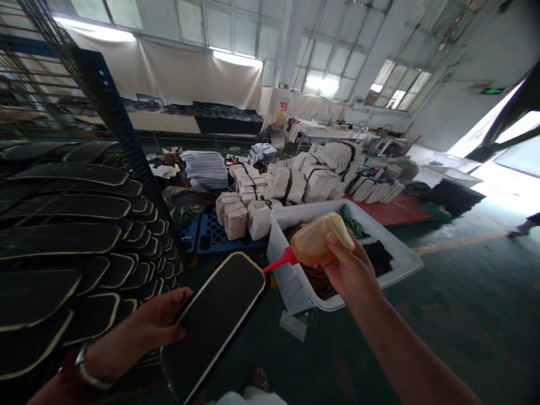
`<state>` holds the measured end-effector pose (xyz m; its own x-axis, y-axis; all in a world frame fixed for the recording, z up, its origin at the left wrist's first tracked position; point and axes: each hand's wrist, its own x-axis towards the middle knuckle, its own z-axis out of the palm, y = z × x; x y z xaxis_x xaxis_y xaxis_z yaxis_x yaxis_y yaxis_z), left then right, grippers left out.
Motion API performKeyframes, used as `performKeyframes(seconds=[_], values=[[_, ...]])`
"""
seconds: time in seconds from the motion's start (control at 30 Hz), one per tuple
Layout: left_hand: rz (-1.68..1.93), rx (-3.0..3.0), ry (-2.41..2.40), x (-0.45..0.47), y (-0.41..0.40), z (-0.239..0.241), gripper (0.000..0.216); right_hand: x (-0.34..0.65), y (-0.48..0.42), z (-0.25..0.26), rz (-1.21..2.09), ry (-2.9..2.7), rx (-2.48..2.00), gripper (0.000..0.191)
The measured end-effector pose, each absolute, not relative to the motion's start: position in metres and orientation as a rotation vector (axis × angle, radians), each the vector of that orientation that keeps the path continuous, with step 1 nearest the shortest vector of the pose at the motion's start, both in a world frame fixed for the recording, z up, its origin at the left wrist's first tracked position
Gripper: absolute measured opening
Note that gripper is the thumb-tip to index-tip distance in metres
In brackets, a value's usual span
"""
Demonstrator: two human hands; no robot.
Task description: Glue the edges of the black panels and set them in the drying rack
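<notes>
My left hand grips the near left side of a long black panel with rounded corners, thumb on its top face. A pale line runs along the panel's edge. In my right hand is a squeeze bottle, tilted, with amber liquid inside. Its red nozzle points down to the left, and the tip is at the panel's far right corner. Whether the tip touches the edge I cannot tell.
On my left stands a rack stacked with similar black panels. A white plastic bin holding brown and dark cloth is just beyond my right hand. Bundled pale material lies on blue pallets behind it.
</notes>
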<state>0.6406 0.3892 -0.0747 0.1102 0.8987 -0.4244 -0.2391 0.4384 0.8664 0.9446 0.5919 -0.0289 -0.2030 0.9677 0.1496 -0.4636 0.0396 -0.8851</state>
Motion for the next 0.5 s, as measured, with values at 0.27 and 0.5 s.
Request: performKeyframes(seconds=[0.27,0.5], values=[[1.003,0.662,1.125,0.650,0.395,-0.068,0.032,0.948,0.589,-0.040,1.482,-0.938,-0.735,0.046],[1.024,0.619,1.110,0.659,0.401,-0.064,0.029,0.944,0.581,-0.049,1.435,-0.875,-0.760,0.044]])
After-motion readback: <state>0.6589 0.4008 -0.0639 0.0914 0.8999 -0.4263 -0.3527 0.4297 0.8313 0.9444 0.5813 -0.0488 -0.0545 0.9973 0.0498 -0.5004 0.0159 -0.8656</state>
